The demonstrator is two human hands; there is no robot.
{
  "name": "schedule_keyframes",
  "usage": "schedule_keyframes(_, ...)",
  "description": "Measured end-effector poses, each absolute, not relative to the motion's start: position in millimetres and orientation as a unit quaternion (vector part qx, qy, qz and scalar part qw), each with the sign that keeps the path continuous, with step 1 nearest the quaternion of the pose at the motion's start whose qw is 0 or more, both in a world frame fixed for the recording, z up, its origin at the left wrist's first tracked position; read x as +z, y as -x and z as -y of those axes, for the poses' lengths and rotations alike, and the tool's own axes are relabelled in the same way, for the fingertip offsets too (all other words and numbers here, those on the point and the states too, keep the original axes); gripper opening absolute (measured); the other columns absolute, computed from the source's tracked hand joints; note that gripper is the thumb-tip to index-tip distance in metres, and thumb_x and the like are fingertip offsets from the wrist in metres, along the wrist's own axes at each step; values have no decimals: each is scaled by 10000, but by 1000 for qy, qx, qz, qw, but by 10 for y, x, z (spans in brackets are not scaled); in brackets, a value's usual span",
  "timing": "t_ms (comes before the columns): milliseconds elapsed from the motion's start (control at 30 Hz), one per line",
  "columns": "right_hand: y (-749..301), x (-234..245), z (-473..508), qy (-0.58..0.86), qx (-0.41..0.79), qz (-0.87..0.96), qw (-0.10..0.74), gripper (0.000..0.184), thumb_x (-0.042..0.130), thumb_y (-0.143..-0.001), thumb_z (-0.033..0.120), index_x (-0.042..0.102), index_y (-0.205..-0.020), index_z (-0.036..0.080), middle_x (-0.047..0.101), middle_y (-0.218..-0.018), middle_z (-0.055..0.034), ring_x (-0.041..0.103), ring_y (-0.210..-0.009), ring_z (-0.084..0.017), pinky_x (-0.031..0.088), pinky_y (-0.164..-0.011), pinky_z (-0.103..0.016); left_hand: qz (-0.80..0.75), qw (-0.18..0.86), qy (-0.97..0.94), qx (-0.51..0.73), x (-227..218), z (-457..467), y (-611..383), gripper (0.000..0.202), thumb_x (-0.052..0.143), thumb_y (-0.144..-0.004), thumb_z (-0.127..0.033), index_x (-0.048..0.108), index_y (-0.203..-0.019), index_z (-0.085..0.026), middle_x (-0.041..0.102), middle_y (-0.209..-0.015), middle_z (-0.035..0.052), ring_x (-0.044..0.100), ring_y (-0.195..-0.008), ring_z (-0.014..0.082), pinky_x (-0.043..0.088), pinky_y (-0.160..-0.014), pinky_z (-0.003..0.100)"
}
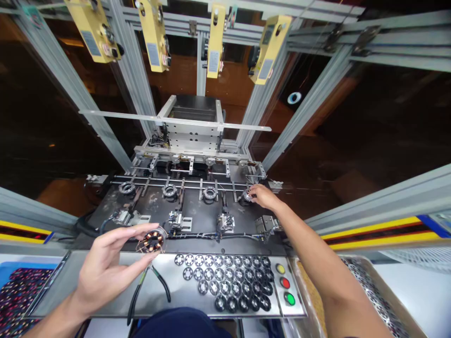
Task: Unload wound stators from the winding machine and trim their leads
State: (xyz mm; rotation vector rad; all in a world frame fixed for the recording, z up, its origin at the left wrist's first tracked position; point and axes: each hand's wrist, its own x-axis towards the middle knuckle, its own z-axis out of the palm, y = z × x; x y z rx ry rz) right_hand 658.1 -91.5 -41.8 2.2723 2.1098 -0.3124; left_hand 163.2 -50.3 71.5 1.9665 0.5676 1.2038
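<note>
Steel shelf (183, 305), black machine bed (197, 213), dark glazing
Left hand (104, 267) pinches a copper-wound stator (154, 240); right hand (263, 196) at the far-right fixture (244, 199), grip hidden; blue bin (14, 270) cut off

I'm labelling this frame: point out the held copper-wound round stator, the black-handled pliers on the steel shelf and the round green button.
copper-wound round stator (154, 240): head view, on its dark centre.
black-handled pliers (136, 295): head view, on the left handle.
round green button (289, 298): head view, on its cap.
</note>
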Motion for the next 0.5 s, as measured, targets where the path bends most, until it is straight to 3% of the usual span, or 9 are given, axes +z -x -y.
schedule_keyframes(367,-6610,-365,878,-722,-118,-682,-2,294,595,-948,348,611,-1179,167,626,-1217,-88,632,-1051,-213,550,-904,-429,-303,341,-768,449,515,498,-1326,535,763,-698,-56,521,-1141,-233,769,-1087,47,735,-934,163,590,-844,227)
schedule_keyframes(500,-6559,-278,869,-733,-97,-673,-27,255,596,-949,344,631,-1126,163,653,-1162,-73,645,-1013,-193,556,-889,-412,-367,324,-752,442,404,541,-1026,514,775,-722,-153,490,-1142,-230,755,-1086,70,737,-942,207,600,-820,298)
